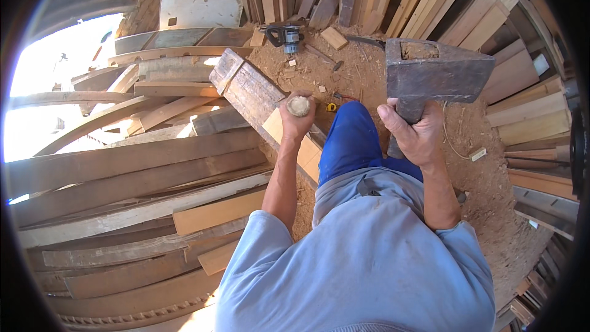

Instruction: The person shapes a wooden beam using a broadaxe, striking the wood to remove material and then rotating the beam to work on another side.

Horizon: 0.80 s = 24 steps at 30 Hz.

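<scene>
My left hand [298, 120] is closed round an upright tool handle [298, 106] with a pale, round wooden end. The lower part of that tool is hidden beneath the fist. Under this hand lies a light wooden board [309, 158], on top of a thick worn plank [246, 89] that slants away to the far left. At the right, my right hand [421, 132] grips a mallet [439, 77] by its handle, close below the big dark head. The head is raised near my view and tapers toward its right end.
Beyond my knee lie a yellow tape measure [332, 107], a hammer [329, 58] and a power tool [289, 37] on the sawdust-covered ground [485, 197]. Long boards [135, 154] are piled at left. More timber [528, 104] leans at the back and right.
</scene>
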Tool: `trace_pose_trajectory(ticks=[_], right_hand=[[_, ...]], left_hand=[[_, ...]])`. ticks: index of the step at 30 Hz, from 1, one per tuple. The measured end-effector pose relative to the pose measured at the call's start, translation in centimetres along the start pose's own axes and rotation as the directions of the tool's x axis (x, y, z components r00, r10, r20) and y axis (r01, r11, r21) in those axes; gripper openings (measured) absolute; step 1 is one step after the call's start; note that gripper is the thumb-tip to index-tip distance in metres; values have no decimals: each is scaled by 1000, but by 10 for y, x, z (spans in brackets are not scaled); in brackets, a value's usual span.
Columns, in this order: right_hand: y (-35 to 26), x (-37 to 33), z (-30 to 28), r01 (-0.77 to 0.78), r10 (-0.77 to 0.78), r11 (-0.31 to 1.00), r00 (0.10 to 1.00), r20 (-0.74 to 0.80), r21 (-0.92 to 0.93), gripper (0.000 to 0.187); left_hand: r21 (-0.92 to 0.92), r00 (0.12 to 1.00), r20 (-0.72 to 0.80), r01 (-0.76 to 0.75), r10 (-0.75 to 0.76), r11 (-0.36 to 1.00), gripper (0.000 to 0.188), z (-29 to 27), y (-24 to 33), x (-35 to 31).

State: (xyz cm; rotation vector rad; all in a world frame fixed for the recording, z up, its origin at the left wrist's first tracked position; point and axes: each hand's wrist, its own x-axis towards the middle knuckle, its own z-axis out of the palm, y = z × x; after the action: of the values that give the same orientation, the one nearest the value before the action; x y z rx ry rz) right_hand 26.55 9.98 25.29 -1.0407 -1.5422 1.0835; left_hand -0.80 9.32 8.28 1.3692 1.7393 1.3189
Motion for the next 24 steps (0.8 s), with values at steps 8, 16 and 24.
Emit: trace_pose_trajectory(ticks=[8, 16, 24], right_hand=[[11, 5, 30, 99, -98, 991, 995, 22, -92, 17], [85, 1, 53, -106, 419, 767, 829, 369, -633, 34], [45, -8, 32, -308, 399, 895, 876, 273, -322, 30]], left_hand=[[127, 998, 48, -53, 47, 990, 9, 10, 9, -11], [167, 991, 128, -68, 47, 984, 27, 14, -28, -33], [-16, 968, -226, 107, -108, 994, 17, 9, -45, 1]])
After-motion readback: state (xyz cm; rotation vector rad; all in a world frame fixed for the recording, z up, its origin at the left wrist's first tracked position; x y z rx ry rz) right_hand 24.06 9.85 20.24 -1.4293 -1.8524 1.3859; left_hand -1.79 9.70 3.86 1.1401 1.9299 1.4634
